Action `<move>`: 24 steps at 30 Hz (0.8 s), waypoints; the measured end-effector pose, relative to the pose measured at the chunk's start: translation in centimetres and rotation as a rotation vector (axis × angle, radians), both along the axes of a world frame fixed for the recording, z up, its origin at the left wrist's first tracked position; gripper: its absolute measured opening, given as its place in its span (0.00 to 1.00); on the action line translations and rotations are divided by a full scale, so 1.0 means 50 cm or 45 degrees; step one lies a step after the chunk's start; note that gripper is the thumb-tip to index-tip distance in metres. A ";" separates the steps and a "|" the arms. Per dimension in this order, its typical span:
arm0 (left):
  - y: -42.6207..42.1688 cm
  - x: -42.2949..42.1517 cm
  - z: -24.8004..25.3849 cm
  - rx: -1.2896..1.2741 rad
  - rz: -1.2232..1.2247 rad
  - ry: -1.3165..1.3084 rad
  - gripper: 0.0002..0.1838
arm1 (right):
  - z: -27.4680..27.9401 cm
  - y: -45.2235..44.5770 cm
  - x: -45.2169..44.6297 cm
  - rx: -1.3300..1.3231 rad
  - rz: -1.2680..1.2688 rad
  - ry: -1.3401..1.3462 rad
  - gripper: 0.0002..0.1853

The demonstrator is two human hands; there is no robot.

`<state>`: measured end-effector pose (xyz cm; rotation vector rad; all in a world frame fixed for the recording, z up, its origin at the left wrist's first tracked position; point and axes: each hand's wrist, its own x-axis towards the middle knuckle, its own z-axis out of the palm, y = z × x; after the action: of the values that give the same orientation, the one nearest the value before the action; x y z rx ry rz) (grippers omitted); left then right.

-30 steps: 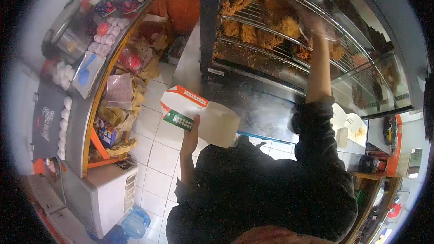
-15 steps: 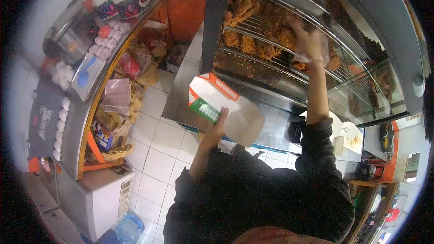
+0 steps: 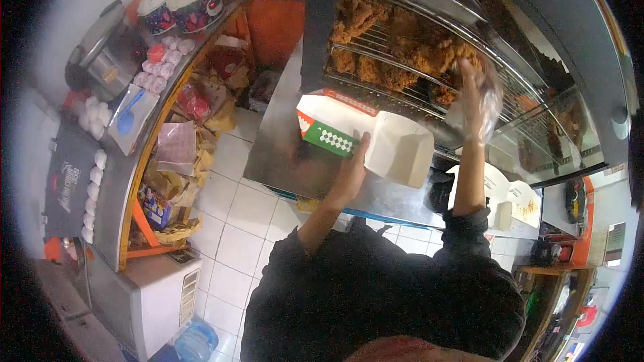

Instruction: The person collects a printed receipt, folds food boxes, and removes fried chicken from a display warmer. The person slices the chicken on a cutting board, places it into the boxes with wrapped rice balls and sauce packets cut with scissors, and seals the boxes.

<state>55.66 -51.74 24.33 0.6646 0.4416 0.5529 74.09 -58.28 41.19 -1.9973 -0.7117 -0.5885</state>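
Gripped by its side in the left hand point(image 3: 355, 164), the open carton point(image 3: 401, 140) is held just short of the right hand point(image 3: 476, 104). That one, wrapped in clear plastic point(image 3: 496, 101), is raised by the fried chicken point(image 3: 362, 18); whether a piece is gripped can't be told. Beyond it, wire racks are loaded; below both hands, a metal counter point(image 3: 396, 201) is seen.

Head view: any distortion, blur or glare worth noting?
Head view: strong fisheye curvature, with black corners; head view: the right hand looks smeared, while the carton's printed pattern reads more clearly; head view: pale glare on the metal counter.
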 end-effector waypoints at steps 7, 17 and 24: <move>-0.022 -0.004 0.065 0.525 0.111 0.304 0.35 | -0.066 -0.155 -0.105 0.317 0.917 0.546 0.22; -0.118 0.024 0.013 0.107 -0.150 0.083 0.32 | -0.151 -0.312 -0.148 -0.447 0.499 0.055 0.34; -0.080 -0.015 0.088 0.177 -0.421 0.016 0.32 | -0.123 -0.335 -0.199 0.689 0.528 0.846 0.40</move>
<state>54.92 -55.75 28.73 0.8551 0.2980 0.2674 64.14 -75.04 35.03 -1.3527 -0.4598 0.1357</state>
